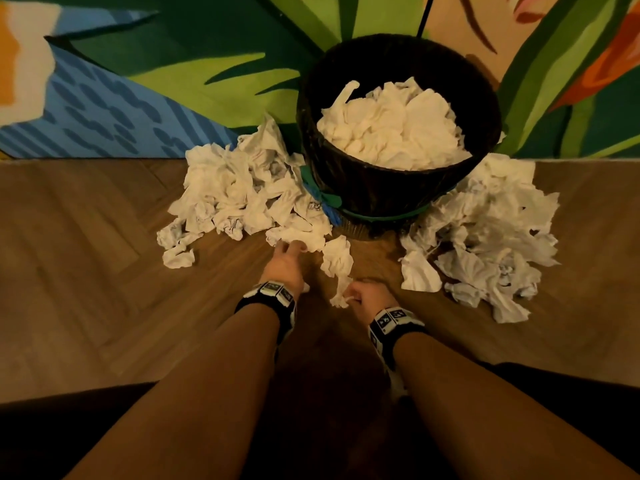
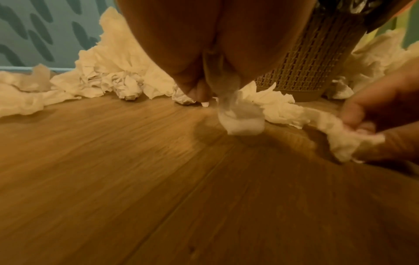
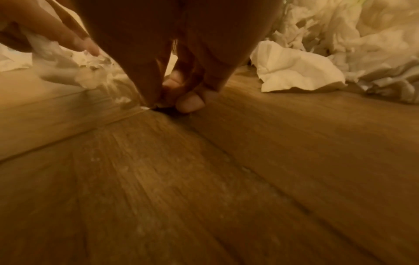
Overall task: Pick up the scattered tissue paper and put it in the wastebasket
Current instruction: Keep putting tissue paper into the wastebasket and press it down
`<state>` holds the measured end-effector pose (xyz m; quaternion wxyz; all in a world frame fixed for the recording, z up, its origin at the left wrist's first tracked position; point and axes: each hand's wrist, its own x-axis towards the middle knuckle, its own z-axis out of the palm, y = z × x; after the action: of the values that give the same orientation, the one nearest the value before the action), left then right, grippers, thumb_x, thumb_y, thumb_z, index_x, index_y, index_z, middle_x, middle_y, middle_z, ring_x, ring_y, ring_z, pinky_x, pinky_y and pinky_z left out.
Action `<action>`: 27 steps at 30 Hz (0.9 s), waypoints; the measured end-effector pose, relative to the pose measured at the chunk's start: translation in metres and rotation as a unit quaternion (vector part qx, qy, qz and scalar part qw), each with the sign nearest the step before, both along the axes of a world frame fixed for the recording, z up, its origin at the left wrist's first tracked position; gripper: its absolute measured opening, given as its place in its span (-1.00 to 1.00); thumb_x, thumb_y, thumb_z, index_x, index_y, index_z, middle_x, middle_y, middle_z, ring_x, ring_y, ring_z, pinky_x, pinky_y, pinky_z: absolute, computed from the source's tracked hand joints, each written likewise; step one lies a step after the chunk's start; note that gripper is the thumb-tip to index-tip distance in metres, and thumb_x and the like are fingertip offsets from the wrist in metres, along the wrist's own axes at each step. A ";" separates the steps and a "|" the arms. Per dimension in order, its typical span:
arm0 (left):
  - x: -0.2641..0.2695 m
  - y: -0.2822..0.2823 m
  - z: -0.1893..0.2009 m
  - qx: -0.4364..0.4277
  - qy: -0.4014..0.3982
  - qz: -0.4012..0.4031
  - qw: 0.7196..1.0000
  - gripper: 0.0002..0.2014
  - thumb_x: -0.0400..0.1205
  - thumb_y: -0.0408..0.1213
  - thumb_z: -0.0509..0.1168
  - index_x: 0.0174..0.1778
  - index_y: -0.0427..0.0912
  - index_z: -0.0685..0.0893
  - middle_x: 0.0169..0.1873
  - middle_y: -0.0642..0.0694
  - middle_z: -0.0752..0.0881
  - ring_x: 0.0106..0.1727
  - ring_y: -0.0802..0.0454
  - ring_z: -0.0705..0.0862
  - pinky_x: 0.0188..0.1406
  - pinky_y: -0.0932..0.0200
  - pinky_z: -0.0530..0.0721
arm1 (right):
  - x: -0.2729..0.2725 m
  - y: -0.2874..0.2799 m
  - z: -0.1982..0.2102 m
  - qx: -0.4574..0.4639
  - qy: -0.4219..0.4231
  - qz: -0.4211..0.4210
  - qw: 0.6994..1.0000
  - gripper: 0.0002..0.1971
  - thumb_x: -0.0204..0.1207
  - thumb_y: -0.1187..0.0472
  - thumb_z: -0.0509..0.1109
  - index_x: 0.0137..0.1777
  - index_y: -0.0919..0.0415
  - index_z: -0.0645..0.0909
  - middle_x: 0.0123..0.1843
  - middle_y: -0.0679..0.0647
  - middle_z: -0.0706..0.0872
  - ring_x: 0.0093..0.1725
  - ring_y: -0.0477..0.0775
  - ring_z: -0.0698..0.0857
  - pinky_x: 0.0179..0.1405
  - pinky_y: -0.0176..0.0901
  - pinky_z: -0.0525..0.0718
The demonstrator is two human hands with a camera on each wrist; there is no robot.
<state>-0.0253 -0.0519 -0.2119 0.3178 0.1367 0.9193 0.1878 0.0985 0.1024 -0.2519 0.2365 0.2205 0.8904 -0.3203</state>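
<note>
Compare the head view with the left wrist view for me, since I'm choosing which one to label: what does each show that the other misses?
Only the head view shows inside the wastebasket, already heaped with tissue, and the full pile on its right. Only the left wrist view shows the basket's woven lattice wall and a blurred tissue wad hanging from the left hand. Both show the right hand pinching a twisted tissue strip, the left pile and the wooden floor.
</note>
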 end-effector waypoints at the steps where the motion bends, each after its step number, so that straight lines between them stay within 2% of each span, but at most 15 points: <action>1: -0.002 0.001 -0.001 0.003 0.002 -0.019 1.000 -0.19 0.50 -0.59 0.41 0.59 0.09 0.31 0.68 -0.08 0.08 0.47 -0.24 0.51 0.34 -0.12 0.66 | 0.003 0.000 0.000 -0.014 0.008 -0.018 1.000 -0.84 0.63 0.19 0.34 0.12 -0.05 0.66 0.12 0.02 0.70 0.03 0.00 0.66 0.08 -0.16 0.59; 3: -0.005 0.003 -0.002 -0.002 -0.009 -0.064 0.998 0.08 0.45 -0.68 0.39 0.69 0.26 0.04 0.71 0.19 -0.18 0.53 -0.16 0.47 0.26 -0.09 0.71 | 0.006 0.001 -0.001 -0.042 0.011 -0.078 0.996 -0.86 0.62 0.14 0.33 0.13 -0.05 0.64 0.09 0.01 0.70 -0.11 -0.08 0.62 -0.04 -0.19 0.55; 4: -0.006 0.004 -0.002 -0.018 -0.024 -0.088 0.996 0.20 0.41 -0.69 0.41 0.70 0.32 -0.11 0.68 0.26 -0.29 0.55 -0.13 0.44 0.24 -0.10 0.72 | 0.006 0.002 0.000 -0.057 0.009 -0.116 0.992 -0.83 0.63 0.09 0.29 0.16 -0.01 0.64 0.12 0.04 0.70 -0.08 -0.02 0.64 -0.02 -0.16 0.56; 6: -0.005 0.007 -0.006 -0.057 -0.060 -0.108 0.991 0.34 0.36 -0.67 0.47 0.65 0.37 -0.33 0.68 0.22 -0.35 0.55 -0.19 0.44 0.26 -0.19 0.70 | 0.003 0.006 0.001 -0.078 0.015 -0.204 0.976 -0.72 0.67 0.02 0.19 0.10 0.12 0.67 0.15 0.13 0.71 0.06 0.18 0.66 0.07 -0.10 0.57; 7: -0.003 0.008 -0.008 -0.073 -0.073 -0.100 0.990 0.35 0.36 -0.64 0.49 0.63 0.37 -0.36 0.70 0.15 -0.31 0.54 -0.25 0.44 0.29 -0.23 0.68 | 0.000 0.009 0.002 -0.074 0.022 -0.230 0.970 -0.68 0.67 -0.01 0.16 -0.06 0.16 0.67 0.04 0.14 0.73 0.01 0.22 0.64 0.00 -0.11 0.54; 9: 0.003 0.011 -0.013 -0.102 -0.070 -0.086 0.989 0.30 0.38 -0.59 0.52 0.67 0.29 -0.30 0.73 -0.01 -0.20 0.58 -0.32 0.38 0.36 -0.26 0.62 | -0.004 0.014 0.004 -0.034 0.038 -0.232 0.971 -0.61 0.66 -0.06 0.17 -0.29 0.16 0.58 -0.23 0.12 0.65 -0.14 0.18 0.62 -0.20 -0.16 0.45; 11: 0.007 0.013 -0.015 -0.114 -0.051 -0.099 0.987 0.22 0.38 -0.51 0.58 0.73 0.16 -0.12 0.72 -0.10 -0.11 0.57 -0.32 0.39 0.39 -0.23 0.60 | -0.007 0.017 0.002 0.006 0.075 -0.210 0.975 -0.61 0.63 -0.05 0.24 -0.28 0.20 0.65 -0.21 0.08 0.59 -0.06 0.13 0.61 -0.12 -0.21 0.46; 13: 0.010 0.013 -0.017 -0.125 -0.048 -0.121 0.984 0.12 0.35 -0.42 0.64 0.72 0.05 0.09 0.70 -0.11 -0.05 0.54 -0.30 0.44 0.40 -0.20 0.60 | -0.009 0.015 -0.002 0.027 0.125 -0.159 0.979 -0.66 0.59 -0.05 0.32 -0.19 0.19 0.76 0.11 0.00 0.55 0.20 0.09 0.52 0.15 -0.21 0.41; 15: 0.013 0.012 -0.018 -0.128 -0.057 -0.120 0.983 0.03 0.36 -0.39 0.64 0.68 0.04 0.21 0.68 -0.15 0.04 0.53 -0.32 0.45 0.41 -0.20 0.59 | -0.012 0.011 -0.005 0.053 0.128 -0.032 0.990 -0.67 0.55 -0.14 0.34 -0.12 0.08 0.80 0.52 -0.14 0.37 0.43 0.10 0.31 0.39 -0.10 0.37; 17: 0.017 0.010 -0.022 -0.118 -0.058 -0.104 0.986 -0.10 0.43 -0.39 0.59 0.64 0.02 0.29 0.63 -0.21 0.21 0.52 -0.33 0.46 0.44 -0.20 0.55 | -0.015 0.005 -0.010 0.067 0.083 0.089 0.990 -0.65 0.56 -0.20 0.31 -0.03 0.02 0.81 0.70 -0.23 0.13 0.60 0.07 0.11 0.56 0.01 0.28; 18: 0.019 0.008 -0.023 -0.113 -0.054 -0.097 0.987 -0.20 0.49 -0.39 0.53 0.61 0.00 0.33 0.62 -0.22 0.25 0.51 -0.31 0.47 0.46 -0.17 0.54 | -0.017 0.002 -0.013 0.064 0.056 0.113 0.990 -0.64 0.57 -0.18 0.32 0.08 0.05 0.79 0.73 -0.21 0.07 0.65 0.07 0.07 0.60 0.02 0.26; 20: 0.021 0.003 -0.026 -0.107 -0.047 -0.091 0.989 -0.38 0.58 -0.36 0.44 0.56 -0.04 0.43 0.61 -0.21 0.27 0.50 -0.27 0.47 0.46 -0.11 0.54 | -0.019 -0.003 -0.016 0.041 0.011 0.077 0.996 -0.53 0.58 -0.07 0.39 0.43 0.11 0.60 0.73 -0.10 0.13 0.65 0.08 0.17 0.59 -0.03 0.32; 22: 0.023 -0.002 -0.028 -0.105 -0.043 -0.077 0.991 -0.44 0.60 -0.30 0.42 0.53 -0.12 0.45 0.63 -0.21 0.23 0.52 -0.25 0.46 0.46 -0.08 0.53 | -0.019 -0.003 -0.016 0.045 0.007 0.037 0.998 -0.41 0.57 0.06 0.44 0.58 0.08 0.42 0.65 0.02 0.32 0.60 0.10 0.32 0.54 -0.04 0.40; 24: 0.023 -0.007 -0.029 -0.089 -0.036 -0.041 0.995 -0.47 0.62 -0.20 0.39 0.51 -0.17 0.45 0.58 -0.26 0.34 0.47 -0.25 0.50 0.41 -0.06 0.57 | -0.018 0.001 -0.010 0.075 0.004 0.052 0.996 -0.53 0.57 0.14 0.44 0.48 0.09 0.54 0.51 0.07 0.53 0.50 0.15 0.47 0.43 -0.06 0.51; 27: 0.021 -0.014 -0.025 -0.069 -0.046 0.044 0.996 -0.63 0.54 -0.16 0.46 0.24 -0.08 0.58 0.23 -0.20 0.63 0.19 -0.19 0.66 0.12 -0.04 0.72 | -0.010 0.010 -0.002 0.071 0.004 0.014 0.997 -0.73 0.54 0.24 0.44 0.21 -0.01 0.61 0.21 0.11 0.69 0.18 0.18 0.68 0.11 -0.11 0.67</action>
<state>-0.0044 -0.0656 -0.2365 0.3603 0.0650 0.9194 0.1435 0.0889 0.1123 -0.2540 0.2216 0.2230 0.9148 -0.2536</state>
